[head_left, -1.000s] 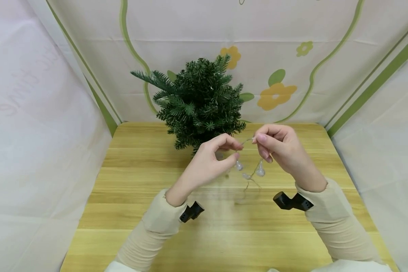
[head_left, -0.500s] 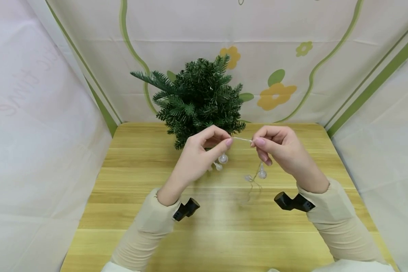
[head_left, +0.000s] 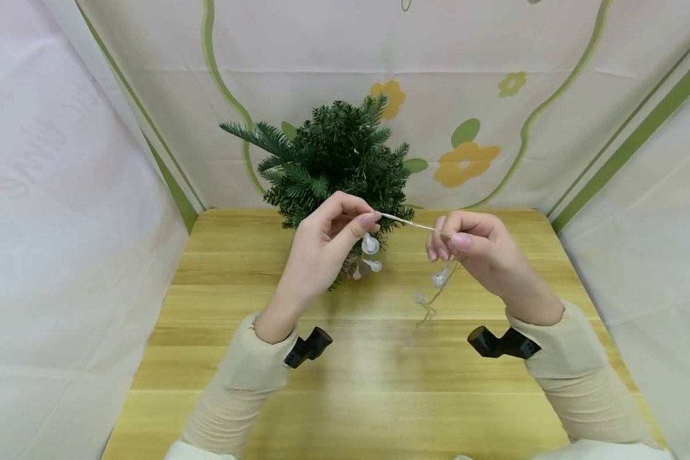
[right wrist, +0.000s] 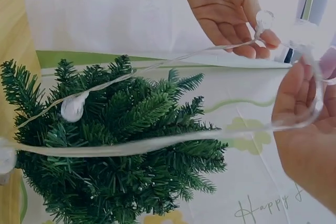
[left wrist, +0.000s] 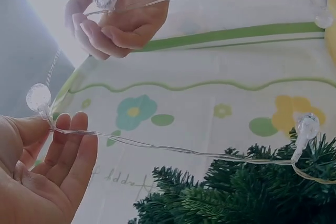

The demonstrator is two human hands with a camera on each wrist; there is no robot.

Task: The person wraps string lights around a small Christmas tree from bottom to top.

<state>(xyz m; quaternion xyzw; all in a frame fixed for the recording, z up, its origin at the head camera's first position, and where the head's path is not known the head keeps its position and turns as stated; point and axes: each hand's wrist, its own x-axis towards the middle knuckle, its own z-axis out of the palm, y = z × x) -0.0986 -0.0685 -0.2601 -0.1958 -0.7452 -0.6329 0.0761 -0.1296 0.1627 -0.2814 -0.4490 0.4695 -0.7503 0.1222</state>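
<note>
A string of fairy lights, thin clear wire with small round bubble bulbs, runs taut between both hands. My left hand pinches the wire between thumb and forefinger, just in front of the small green artificial Christmas tree. My right hand pinches it farther right, out over the table. Bulbs dangle below the left fingers, and another bulb hangs beneath the right hand with loose wire. In the left wrist view, a bulb stands up at the pinching left fingers. The tree's base is hidden.
A light wooden table bears the tree at its back edge. White fabric walls with printed flowers and green lines enclose the back and both sides. Black wrist cameras are strapped on both sleeves.
The left hand has moved left and up toward the tree, pulling the wire out longer between the hands. The right hand has shifted only slightly right, still pinching it.
</note>
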